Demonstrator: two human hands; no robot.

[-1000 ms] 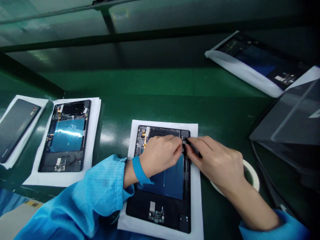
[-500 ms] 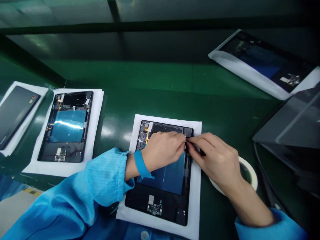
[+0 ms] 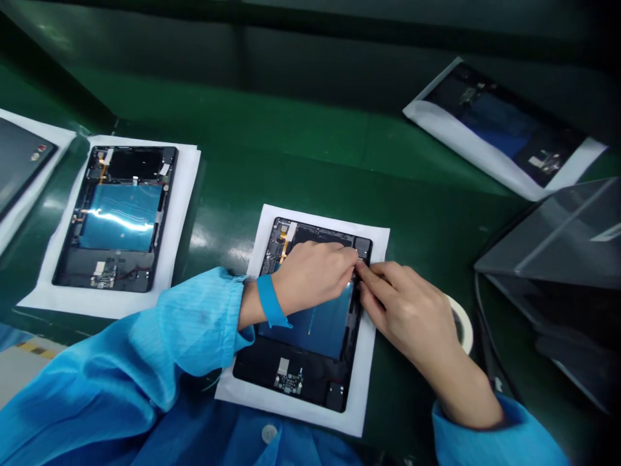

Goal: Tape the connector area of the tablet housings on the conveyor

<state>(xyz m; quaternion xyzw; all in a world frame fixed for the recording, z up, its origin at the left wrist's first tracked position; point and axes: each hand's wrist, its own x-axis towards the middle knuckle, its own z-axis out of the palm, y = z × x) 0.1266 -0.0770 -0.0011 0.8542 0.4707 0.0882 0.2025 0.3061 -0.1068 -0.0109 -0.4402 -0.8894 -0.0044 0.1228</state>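
Note:
An opened tablet [image 3: 257, 369] lies in front of me on white paper [image 3: 361, 408], its circuit boards and blue inner panel showing. My left hand [image 3: 317, 272], with a blue band at the wrist, reaches over the tablet with its fingers curled and pinched near the upper right edge. From the right, my right hand [image 3: 412, 310] meets it there, thumb and index finger close together on the same spot. Whatever lies between the fingertips is too small or hidden to make out.
Another opened tablet [image 3: 126, 259] on paper lies to the left, beside a closed dark one [image 3: 19, 162]. A further opened tablet [image 3: 504, 123] sits at the back right. A tape roll [image 3: 463, 327] is partly behind my right wrist; a grey box-like object [image 3: 557, 252] stands at the right.
The view has shifted a little, so the tablets sit slightly differently in it. Both hands stay at the tablet's upper right edge; the right hand's fingers have moved slightly closer over it.

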